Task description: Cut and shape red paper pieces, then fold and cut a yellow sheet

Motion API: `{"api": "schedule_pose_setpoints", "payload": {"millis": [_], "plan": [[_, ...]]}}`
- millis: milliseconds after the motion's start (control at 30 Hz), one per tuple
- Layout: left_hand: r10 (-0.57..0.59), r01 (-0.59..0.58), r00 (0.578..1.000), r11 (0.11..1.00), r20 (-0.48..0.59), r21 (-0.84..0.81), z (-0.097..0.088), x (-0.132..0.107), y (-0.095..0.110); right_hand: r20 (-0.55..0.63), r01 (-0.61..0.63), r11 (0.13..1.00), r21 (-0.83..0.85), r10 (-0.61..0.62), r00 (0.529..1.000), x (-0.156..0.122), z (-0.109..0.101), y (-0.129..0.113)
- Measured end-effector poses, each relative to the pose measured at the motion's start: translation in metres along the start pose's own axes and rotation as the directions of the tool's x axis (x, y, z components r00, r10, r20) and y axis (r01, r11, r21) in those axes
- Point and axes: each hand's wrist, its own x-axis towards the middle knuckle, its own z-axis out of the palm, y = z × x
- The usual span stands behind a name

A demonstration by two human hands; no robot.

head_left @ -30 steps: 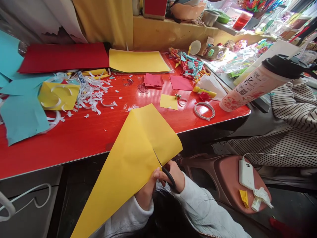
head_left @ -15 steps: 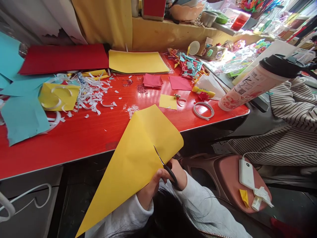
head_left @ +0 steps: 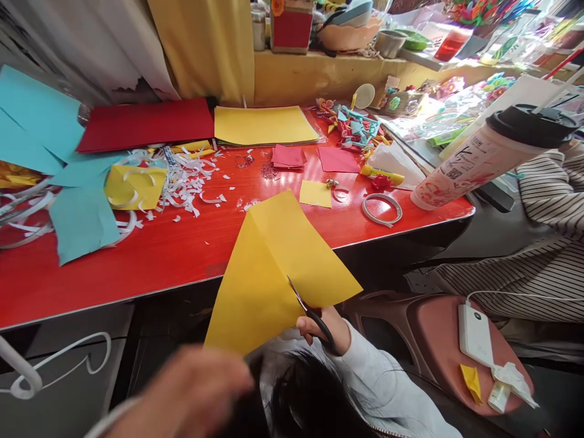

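Observation:
A large sheet of yellow paper (head_left: 255, 286) with a crease down it hangs in front of me, past the table's front edge. My right hand (head_left: 336, 331) grips the black handles of a pair of scissors (head_left: 298, 295), whose blades are at the sheet's right part, along a cut. Near the sheet's lower left end is my left hand (head_left: 187, 389), smeared by motion. Whether its fingers touch or hold the paper cannot be made out. Dark hair at the bottom covers part of my lap.
On the red table (head_left: 173, 261) lie white paper scraps (head_left: 191, 182), blue paper (head_left: 84, 222), a yellow stack (head_left: 264, 125), pink squares (head_left: 337, 159) and a tape roll (head_left: 382, 208). A tumbler (head_left: 493, 155) stands at right. A pink stool (head_left: 433, 328) holds a power bank (head_left: 477, 334).
My left hand has left its place beside the scissors and swung down to the left. The sheet's right flap has flattened out. The scissors stay in my right hand; the view has shifted slightly.

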Motion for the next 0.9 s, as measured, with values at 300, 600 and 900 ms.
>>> {"api": "schedule_pose_setpoints", "payload": {"millis": [300, 600, 900], "plan": [[-0.35, 0.358, 0.927, 0.725, 0.134, -0.589, -0.004, 0.074, -0.035, 0.126, 0.015, 0.999, 0.031, -0.019, 0.992, -0.003, -0.002, 0.009], [-0.474, 0.362, 0.879, 0.72, -0.038, -0.592, 0.004, 0.073, -0.025, 0.173, 0.043, 0.996, -0.073, -0.03, 0.985, -0.003, -0.002, 0.003], [-0.463, 0.244, 0.833, 0.798, -0.302, -0.551, -0.008, 0.076, -0.024, 0.159, -0.103, 0.99, -0.097, 0.118, 0.98, -0.004, -0.005, 0.008]]}}
